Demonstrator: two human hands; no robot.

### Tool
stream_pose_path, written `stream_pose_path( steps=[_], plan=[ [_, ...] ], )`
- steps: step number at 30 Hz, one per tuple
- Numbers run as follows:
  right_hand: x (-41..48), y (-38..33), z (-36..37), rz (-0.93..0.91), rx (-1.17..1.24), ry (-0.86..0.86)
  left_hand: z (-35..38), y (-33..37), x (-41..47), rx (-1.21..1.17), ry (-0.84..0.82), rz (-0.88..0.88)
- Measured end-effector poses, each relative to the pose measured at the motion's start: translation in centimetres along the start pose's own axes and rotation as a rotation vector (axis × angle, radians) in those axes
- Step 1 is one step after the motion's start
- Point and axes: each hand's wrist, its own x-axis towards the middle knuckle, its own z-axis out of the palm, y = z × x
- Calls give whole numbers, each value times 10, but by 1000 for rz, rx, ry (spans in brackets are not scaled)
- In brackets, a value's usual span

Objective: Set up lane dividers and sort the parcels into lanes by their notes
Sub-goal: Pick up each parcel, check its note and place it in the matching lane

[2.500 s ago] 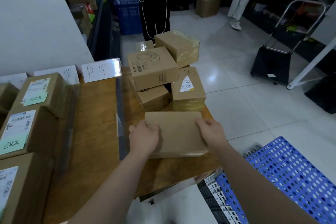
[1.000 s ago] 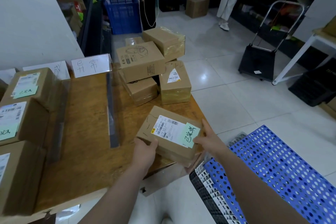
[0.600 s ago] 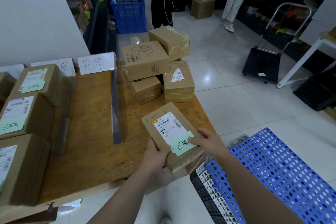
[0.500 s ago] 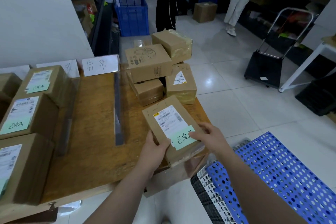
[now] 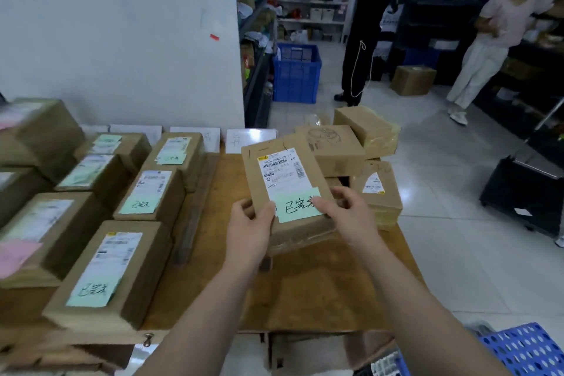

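Item: parcel (image 5: 282, 174), brown carton, white shipping label, green handwritten note (image 5: 297, 204) stuck below the label

Position: held clear above the worktop (image 5: 305, 290), label face tilted toward the wearer

Grip: left hand (image 5: 248, 223) was set at its lower left corner and right hand (image 5: 348, 214) at its lower right edge. The fingers of both were clamped on the carton, and the right thumb was laid over the note's end

Change recorded: seconds earlier the parcel had been lying blank side up on the worktop. It was since turned over and lifted, so the note was exposed for reading. Sorting was judged to be at the placing step

Left of the parcel: lane divider (image 5: 195, 210), blurred. Beyond it were parcels with green notes (image 5: 152, 192), judged the matching lane and closely filled. The divider would have to be cleared

Right of and behind the parcel: unsorted stack (image 5: 351, 156)

Behind the parcel: sign cards (image 5: 250, 139) at the wall
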Motion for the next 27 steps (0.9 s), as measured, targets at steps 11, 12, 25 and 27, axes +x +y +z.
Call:
stream_pose_path(
  steps=[11, 12, 25, 27],
  plan=[
    [48, -49, 175, -8, 31, -131, -138, 30, 94, 61, 154, 98],
    [55, -53, 192, 4, 41, -136, -151, 35, 107, 59, 145, 89],
    [154, -83, 349, 72, 2, -80, -252, 67, 283, 213, -87, 101],
    [169, -80, 363, 70, -34, -75, -256, 64, 305, 218, -112, 81]
  ],
)
